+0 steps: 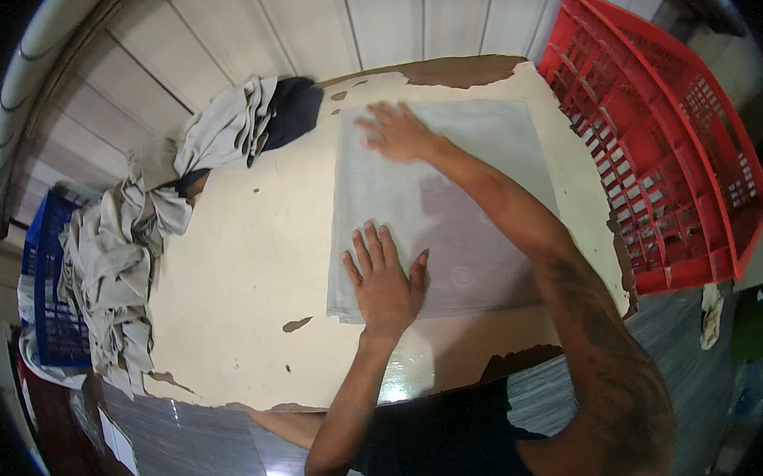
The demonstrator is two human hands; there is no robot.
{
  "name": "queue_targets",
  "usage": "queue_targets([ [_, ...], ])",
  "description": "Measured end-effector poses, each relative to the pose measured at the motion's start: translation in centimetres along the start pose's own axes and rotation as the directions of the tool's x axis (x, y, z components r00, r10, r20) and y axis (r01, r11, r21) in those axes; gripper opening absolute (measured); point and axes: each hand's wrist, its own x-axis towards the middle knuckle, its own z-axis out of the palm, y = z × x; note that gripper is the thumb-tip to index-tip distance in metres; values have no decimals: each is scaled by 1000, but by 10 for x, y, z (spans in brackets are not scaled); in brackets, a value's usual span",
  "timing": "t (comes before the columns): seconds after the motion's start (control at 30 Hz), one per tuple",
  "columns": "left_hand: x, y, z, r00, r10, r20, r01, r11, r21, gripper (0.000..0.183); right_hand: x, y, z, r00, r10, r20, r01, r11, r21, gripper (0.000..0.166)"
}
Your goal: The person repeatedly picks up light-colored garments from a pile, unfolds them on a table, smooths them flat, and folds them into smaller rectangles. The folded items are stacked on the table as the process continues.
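Note:
A light grey cloth (496,163), folded into a flat rectangle, lies on the right half of a cream table with a chipped surface (237,268). My left hand (385,291) rests palm down on its near left part, fingers apart. Farther back, my right hand (397,133) is spread over the cloth's far left corner, its fingers blurred; neither hand grasps anything. A faint round mark shows on the cloth's near part.
Crumpled beige cloths (117,256) are heaped along the table's left edge, beside a blue plastic crate (56,280). More beige cloth and a dark cloth (293,111) lie at the back left. A red plastic crate (666,138) stands at the right edge. Behind is a panelled wall (386,19).

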Motion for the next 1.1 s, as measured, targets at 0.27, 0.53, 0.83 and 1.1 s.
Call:
queue_targets([
  [0.27, 85, -24, -10, 979, -61, 194, 116, 951, -287, 55, -7, -61, -7, 978, 189, -84, -172, 970, 170, 55],
  [0.53, 111, -18, 37, 998, -29, -52, 30, 999, 17, 59, -135, 136, -63, 511, 846, -155, -857, 487, -169, 62],
  [0.83, 116, -28, 34, 991, 7, -137, -13, 999, -48, 60, -271, -72, -39, 973, 226, -45, -228, 971, -66, 70],
  [1.1, 114, -88, -10, 992, -101, -81, 12, 697, -717, 44, -347, -19, -65, 624, 752, -214, -780, 581, -232, 62],
])
